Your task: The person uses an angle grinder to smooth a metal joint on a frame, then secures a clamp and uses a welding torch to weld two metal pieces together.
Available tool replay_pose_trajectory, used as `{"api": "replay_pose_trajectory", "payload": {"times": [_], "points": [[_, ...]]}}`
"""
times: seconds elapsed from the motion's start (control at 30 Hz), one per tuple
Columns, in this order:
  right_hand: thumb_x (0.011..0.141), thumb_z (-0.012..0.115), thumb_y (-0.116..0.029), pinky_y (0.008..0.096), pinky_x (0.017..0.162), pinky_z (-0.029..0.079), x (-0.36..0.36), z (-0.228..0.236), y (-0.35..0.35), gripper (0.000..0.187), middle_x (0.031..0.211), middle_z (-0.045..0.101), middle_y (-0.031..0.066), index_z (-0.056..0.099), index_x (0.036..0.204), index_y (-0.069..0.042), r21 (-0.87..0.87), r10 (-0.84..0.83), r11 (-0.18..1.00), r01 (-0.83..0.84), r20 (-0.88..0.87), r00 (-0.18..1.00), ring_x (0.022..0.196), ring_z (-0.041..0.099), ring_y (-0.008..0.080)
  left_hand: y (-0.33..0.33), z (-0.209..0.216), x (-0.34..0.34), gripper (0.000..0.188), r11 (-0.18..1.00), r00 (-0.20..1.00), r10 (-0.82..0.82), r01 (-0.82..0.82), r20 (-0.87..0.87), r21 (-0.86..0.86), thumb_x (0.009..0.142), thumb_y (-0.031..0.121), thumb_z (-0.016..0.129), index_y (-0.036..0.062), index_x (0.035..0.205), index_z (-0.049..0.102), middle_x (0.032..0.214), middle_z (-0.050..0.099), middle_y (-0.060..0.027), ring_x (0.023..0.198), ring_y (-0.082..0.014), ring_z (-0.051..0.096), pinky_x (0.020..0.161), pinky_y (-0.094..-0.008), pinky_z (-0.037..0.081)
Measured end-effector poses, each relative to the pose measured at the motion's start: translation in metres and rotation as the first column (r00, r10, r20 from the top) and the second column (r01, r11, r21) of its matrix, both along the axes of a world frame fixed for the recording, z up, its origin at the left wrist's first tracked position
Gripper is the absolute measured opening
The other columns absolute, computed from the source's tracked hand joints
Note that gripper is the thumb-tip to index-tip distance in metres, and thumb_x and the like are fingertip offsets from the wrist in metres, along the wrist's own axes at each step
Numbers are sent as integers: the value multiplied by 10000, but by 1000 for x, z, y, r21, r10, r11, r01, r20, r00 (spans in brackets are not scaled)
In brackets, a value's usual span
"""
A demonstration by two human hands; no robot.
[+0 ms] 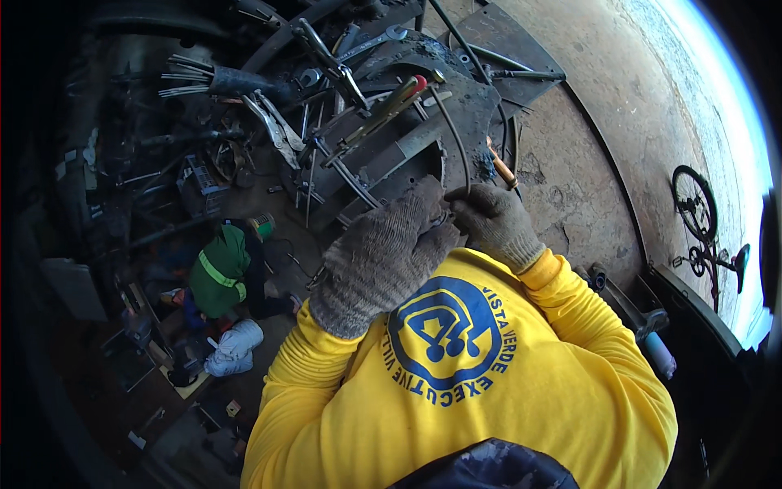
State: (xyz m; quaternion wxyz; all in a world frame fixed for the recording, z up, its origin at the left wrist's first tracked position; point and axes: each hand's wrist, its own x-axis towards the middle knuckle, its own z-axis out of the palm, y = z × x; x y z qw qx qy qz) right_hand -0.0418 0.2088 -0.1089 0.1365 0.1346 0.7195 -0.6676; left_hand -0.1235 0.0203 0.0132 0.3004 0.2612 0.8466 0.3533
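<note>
Both my hands wear grey knit gloves and meet in front of my chest, over the yellow sleeves. My right hand (494, 222) pinches the lower end of a thin dark cable (458, 138) that arcs up over the metal workbench (476, 102). My left hand (383, 254) is curled beside it, fingertips closed on the same end, where a small metal bit shows. What lies between the fingertips is mostly hidden. An orange-handled screwdriver (503, 169) lies just beyond my right hand.
The bench holds a brass torch with a red knob (383, 110), pliers (277, 126), wrenches (371, 42) and rods. On the floor at the left a person in a green jacket (220, 273) crouches near a white bag (236, 346). A bicycle (699, 213) stands at the right.
</note>
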Motion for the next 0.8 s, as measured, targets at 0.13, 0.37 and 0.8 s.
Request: {"api": "replay_pose_trajectory", "payload": {"times": [0.13,0.37,0.8], "points": [[1004,690,-147,292,693,545,-2,1,-2,195,909,733,75,756,1141,-25,-108,-44,993,57,119,992,762,678,123,-14,4,-7,488,997,976,-12,29,-216,73,979,315,708,-11,1321,586,1072,735,-209,955,-376,742,794,-446,601],[984,705,-159,313,721,558,-8,-2,-2,184,903,751,92,769,1116,-48,9,-21,1000,20,126,992,772,708,174,-24,-7,-17,503,999,994,-34,31,-107,-27,972,315,719,12,1354,596,1043,745,-180,885,-337,748,751,-444,598],[948,747,-220,375,730,576,-28,16,-22,208,922,755,165,778,1077,-61,212,125,970,-119,-14,992,812,744,309,-21,-9,-39,521,973,920,-226,197,-321,-121,972,343,691,48,1390,597,1155,712,-173,987,-341,721,853,-460,578]]}}
